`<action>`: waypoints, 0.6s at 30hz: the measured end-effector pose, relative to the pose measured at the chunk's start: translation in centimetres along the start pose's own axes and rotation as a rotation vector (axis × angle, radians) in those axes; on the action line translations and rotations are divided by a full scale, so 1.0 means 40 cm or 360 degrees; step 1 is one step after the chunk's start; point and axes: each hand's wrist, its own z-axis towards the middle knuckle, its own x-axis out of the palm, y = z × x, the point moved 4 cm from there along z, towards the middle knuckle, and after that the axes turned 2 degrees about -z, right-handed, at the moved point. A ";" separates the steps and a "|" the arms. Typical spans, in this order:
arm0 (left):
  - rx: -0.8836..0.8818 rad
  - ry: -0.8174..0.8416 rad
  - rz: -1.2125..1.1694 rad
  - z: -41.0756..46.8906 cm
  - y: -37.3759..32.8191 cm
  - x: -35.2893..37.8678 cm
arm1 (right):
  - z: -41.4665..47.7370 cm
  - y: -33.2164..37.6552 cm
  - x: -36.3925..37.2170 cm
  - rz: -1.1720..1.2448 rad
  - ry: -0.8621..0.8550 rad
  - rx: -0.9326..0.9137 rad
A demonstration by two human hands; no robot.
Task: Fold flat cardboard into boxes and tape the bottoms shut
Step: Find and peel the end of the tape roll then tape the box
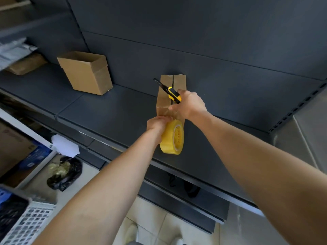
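A small cardboard box [165,96] stands bottom-up on the dark shelf [109,110], its two bottom flaps meeting along a middle seam. My right hand [190,104] grips a yellow and black utility knife [172,93], blade out and pointing up-left over the box. My left hand [158,123] holds a yellow roll of clear tape [172,137] at the box's near end. A short strip of tape runs from the roll up to the box's near edge.
An open-topped folded cardboard box [86,73] stands further left on the shelf. Papers and a flat carton [21,59] lie at the far left. Below the shelf are a black bag [65,172], white paper [65,145] and a keyboard [26,225].
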 end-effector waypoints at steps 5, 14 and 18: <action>0.0053 0.0038 0.0403 0.015 -0.002 -0.023 | 0.000 0.007 0.002 -0.0011 -0.0002 0.0034; -0.0168 0.0685 -0.0033 0.004 0.065 -0.033 | 0.011 0.009 0.012 0.0058 -0.0048 0.0057; -0.0140 0.0507 0.0005 0.024 0.076 -0.034 | 0.007 0.013 0.013 0.0026 -0.0039 0.0050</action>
